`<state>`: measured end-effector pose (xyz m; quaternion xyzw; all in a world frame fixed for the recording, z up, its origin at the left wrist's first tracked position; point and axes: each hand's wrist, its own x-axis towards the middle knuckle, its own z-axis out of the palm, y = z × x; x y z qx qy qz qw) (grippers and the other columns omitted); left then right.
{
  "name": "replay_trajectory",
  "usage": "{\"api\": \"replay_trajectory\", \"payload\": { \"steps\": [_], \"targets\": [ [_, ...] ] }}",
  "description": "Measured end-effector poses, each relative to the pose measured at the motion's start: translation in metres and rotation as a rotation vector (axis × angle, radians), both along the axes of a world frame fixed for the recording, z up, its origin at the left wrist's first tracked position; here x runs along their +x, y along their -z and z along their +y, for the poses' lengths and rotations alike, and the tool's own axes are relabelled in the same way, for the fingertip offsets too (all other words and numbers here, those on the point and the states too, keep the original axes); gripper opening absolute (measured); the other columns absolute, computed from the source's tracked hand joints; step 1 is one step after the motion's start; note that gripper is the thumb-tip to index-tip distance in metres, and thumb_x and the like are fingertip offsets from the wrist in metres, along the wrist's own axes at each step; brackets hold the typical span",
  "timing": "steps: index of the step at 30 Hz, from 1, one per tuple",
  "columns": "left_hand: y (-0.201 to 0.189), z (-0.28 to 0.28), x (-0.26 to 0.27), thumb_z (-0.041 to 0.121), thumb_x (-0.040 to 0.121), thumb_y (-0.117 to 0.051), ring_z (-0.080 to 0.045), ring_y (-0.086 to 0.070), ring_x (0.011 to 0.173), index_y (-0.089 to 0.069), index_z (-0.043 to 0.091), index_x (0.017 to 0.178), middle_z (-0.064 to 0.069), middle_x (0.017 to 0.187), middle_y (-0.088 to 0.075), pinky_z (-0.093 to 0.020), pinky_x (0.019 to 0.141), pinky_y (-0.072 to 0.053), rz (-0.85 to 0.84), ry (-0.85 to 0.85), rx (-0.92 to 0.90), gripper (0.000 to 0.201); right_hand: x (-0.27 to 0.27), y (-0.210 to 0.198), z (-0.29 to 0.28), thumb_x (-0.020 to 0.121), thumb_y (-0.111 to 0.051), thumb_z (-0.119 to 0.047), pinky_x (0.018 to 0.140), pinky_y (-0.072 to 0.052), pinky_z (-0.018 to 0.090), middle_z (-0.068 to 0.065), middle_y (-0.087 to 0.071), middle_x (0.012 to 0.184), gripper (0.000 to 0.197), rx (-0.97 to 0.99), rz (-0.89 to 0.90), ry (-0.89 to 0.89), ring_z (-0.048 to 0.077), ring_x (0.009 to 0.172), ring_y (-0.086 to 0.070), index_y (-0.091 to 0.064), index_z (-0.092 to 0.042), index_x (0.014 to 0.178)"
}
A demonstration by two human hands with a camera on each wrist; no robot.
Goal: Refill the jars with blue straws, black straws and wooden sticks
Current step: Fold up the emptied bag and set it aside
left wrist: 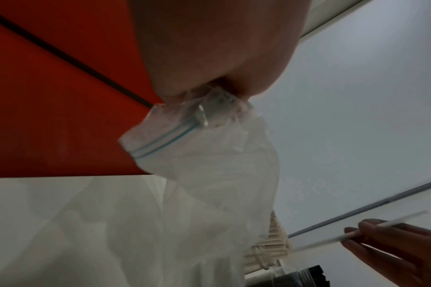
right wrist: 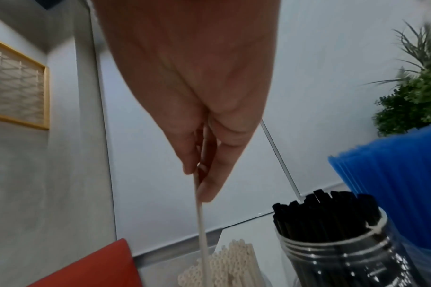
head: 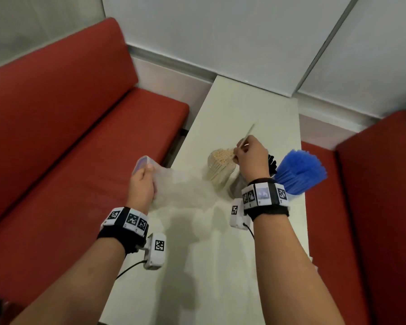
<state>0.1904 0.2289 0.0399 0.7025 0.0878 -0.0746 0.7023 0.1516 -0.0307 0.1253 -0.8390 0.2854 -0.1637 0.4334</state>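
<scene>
My right hand (head: 244,146) pinches one wooden stick (head: 249,133) (right wrist: 200,223) between thumb and fingers, its lower end among the packed wooden sticks (head: 222,156) (right wrist: 224,264) in a clear jar (head: 218,177). Right of it stands a clear jar of black straws (right wrist: 332,252) (head: 271,164), mostly hidden behind my wrist in the head view. A fanned bunch of blue straws (head: 299,171) (right wrist: 391,186) stands at the far right. My left hand (head: 142,181) grips a clear zip bag (head: 174,186) (left wrist: 209,155) by its sealed top, left of the jars; the bag looks empty.
The jars stand on a narrow white table (head: 256,104) against the wall. Red bench seats (head: 68,137) flank it on both sides. A green plant (right wrist: 413,93) sits behind the right bench. Bare tabletop lies near me (head: 209,266).
</scene>
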Motion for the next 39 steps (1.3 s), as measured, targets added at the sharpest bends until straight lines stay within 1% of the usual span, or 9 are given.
{"api": "replay_trajectory", "payload": {
  "steps": [3, 12, 20, 23, 26, 30, 33, 36, 39],
  "targets": [
    [-0.003, -0.008, 0.0, 0.04, 0.108, -0.047, -0.01, -0.05, 0.053, -0.069, 0.015, 0.089, 0.018, 0.06, -0.057, -0.016, 0.041, -0.041, 0.014, 0.012, 0.031, 0.037, 0.002, -0.005, -0.001, 0.097, -0.057, -0.004, 0.08, -0.06, 0.049, 0.012, -0.069, 0.096, 0.007, -0.007, -0.073, 0.048, 0.03, 0.087, -0.071, -0.061, -0.007, 0.101],
    [0.009, -0.01, -0.001, 0.035, 0.108, -0.045, -0.004, -0.04, 0.034, -0.065, 0.018, 0.082, 0.011, 0.042, -0.045, -0.016, 0.035, -0.034, 0.022, 0.039, 0.072, 0.037, 0.004, 0.037, 0.007, 0.095, -0.062, -0.003, 0.086, -0.059, 0.043, 0.008, -0.069, 0.095, 0.008, 0.03, -0.062, 0.095, 0.025, 0.089, -0.07, -0.065, -0.01, 0.099],
    [0.015, -0.004, -0.004, 0.031, 0.109, -0.045, 0.005, -0.047, 0.042, -0.068, 0.024, 0.085, 0.018, 0.049, -0.054, -0.01, 0.04, -0.04, 0.01, 0.049, 0.065, 0.034, 0.008, 0.052, 0.008, 0.091, -0.07, -0.005, 0.088, -0.055, 0.036, 0.005, -0.068, 0.094, 0.012, 0.025, 0.036, 0.083, 0.02, 0.087, -0.066, -0.069, -0.006, 0.103],
    [0.015, -0.003, -0.006, 0.03, 0.109, -0.046, 0.009, -0.051, 0.045, -0.067, 0.029, 0.083, 0.022, 0.052, -0.058, -0.005, 0.042, -0.04, 0.018, 0.037, 0.05, 0.033, 0.006, 0.053, 0.012, 0.094, -0.068, -0.013, 0.088, -0.052, 0.034, 0.006, -0.065, 0.11, 0.034, -0.032, -0.115, 0.12, 0.02, 0.097, -0.063, -0.058, -0.014, 0.127],
    [0.014, -0.002, -0.005, 0.033, 0.108, -0.047, 0.007, -0.052, 0.045, -0.068, 0.027, 0.083, 0.021, 0.053, -0.059, -0.009, 0.042, -0.042, 0.041, 0.023, 0.065, 0.033, 0.015, 0.049, 0.016, 0.102, -0.051, -0.015, 0.107, -0.042, 0.033, 0.009, -0.055, 0.141, 0.04, -0.207, -0.305, 0.059, 0.02, 0.129, -0.052, -0.047, -0.015, 0.142],
    [0.013, -0.004, -0.009, 0.033, 0.108, -0.047, 0.003, -0.051, 0.046, -0.069, 0.025, 0.085, 0.017, 0.053, -0.058, -0.011, 0.042, -0.042, 0.051, 0.039, 0.071, 0.033, 0.028, 0.075, 0.028, 0.11, -0.032, -0.035, 0.126, 0.001, 0.046, 0.017, -0.004, 0.168, 0.063, -0.504, 0.199, -0.198, 0.033, 0.156, 0.003, -0.01, -0.003, 0.159],
    [0.009, -0.004, -0.016, 0.033, 0.109, -0.045, 0.007, -0.052, 0.046, -0.069, 0.023, 0.089, 0.03, 0.05, -0.056, -0.008, 0.041, -0.04, 0.05, 0.055, 0.061, 0.032, 0.026, 0.094, 0.034, 0.107, -0.025, -0.052, 0.124, 0.007, 0.051, 0.02, 0.01, 0.167, 0.079, -0.653, 0.51, -0.267, 0.037, 0.154, 0.014, 0.005, 0.0, 0.159],
    [0.004, -0.006, -0.018, 0.038, 0.109, -0.044, -0.008, -0.046, 0.043, -0.07, 0.014, 0.101, 0.014, 0.046, -0.053, -0.018, 0.039, -0.037, 0.073, 0.12, 0.068, 0.036, 0.028, 0.077, 0.034, 0.107, -0.035, -0.047, 0.123, 0.007, 0.054, 0.017, -0.002, 0.168, 0.069, -0.558, 0.266, -0.233, 0.035, 0.155, 0.007, -0.007, -0.014, 0.161],
    [-0.008, -0.009, -0.016, 0.034, 0.109, -0.044, -0.006, -0.053, 0.045, -0.069, 0.015, 0.101, 0.01, 0.052, -0.06, -0.018, 0.045, -0.042, 0.09, 0.139, 0.028, 0.032, 0.004, 0.062, 0.031, 0.1, -0.044, -0.056, 0.121, -0.027, 0.046, 0.004, -0.046, 0.152, 0.059, -0.126, -0.131, -0.181, 0.022, 0.144, -0.036, -0.041, -0.025, 0.149]
  ]
}}
